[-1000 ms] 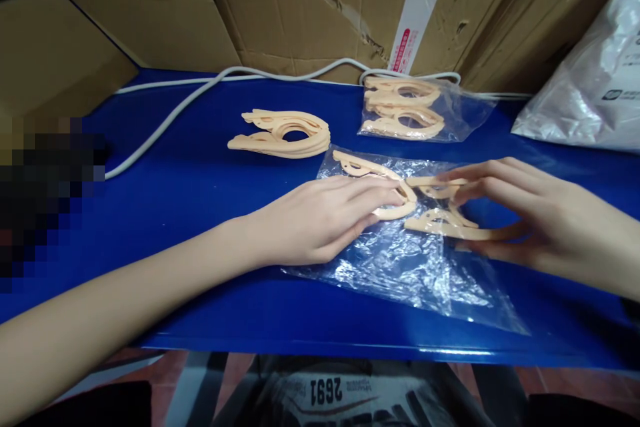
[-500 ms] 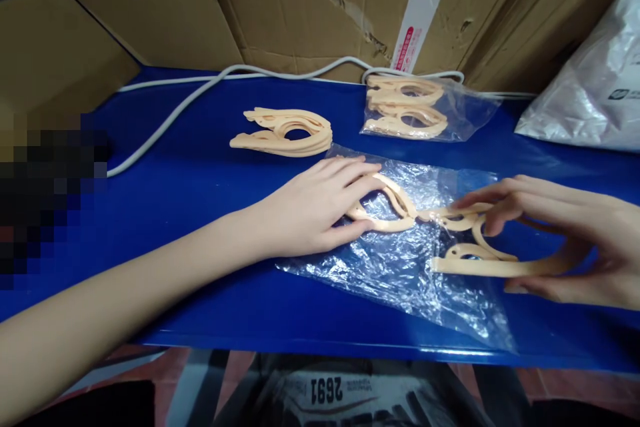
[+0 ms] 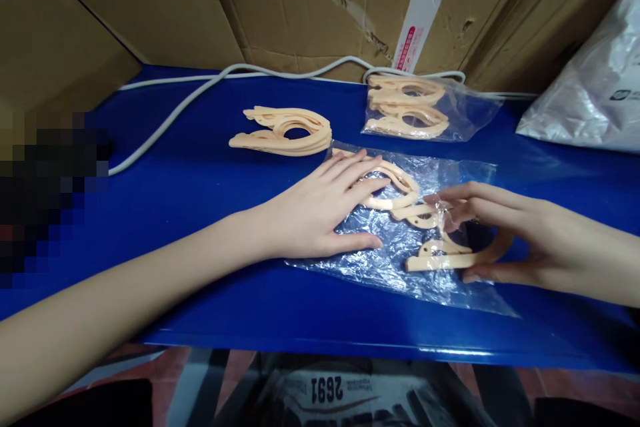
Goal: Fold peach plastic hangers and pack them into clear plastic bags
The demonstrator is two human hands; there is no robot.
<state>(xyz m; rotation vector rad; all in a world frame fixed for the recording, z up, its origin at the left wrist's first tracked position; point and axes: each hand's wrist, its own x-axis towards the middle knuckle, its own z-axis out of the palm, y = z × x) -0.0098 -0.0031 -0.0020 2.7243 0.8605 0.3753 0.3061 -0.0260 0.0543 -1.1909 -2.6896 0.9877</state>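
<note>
A clear plastic bag (image 3: 360,250) lies flat on the blue table. My left hand (image 3: 327,203) rests palm down on it, fingers spread, over a beige folded hanger (image 3: 407,185) inside the bag. Between the fingers and thumb of my right hand (image 3: 525,233) is another beige folding hanger (image 3: 443,261), its arm ends lying within the bag's right part. The tips of this hanger touch or overlap the first one; I cannot tell which. My right palm hides its curved end. Behind my left hand lies a loose stack of folded hangers (image 3: 305,119).
A bagged set of hangers (image 3: 407,125) lies at the back. A white cable (image 3: 170,123) runs along cardboard boxes (image 3: 300,7). A white plastic sack (image 3: 590,93) stands at the right. The table's front edge (image 3: 350,347) is near, with a printed dark bag (image 3: 325,390) below.
My right hand has moved left, pushing its hanger further into the bag. The fingers of my left hand have spread, with the thumb now off the hanger underneath.
</note>
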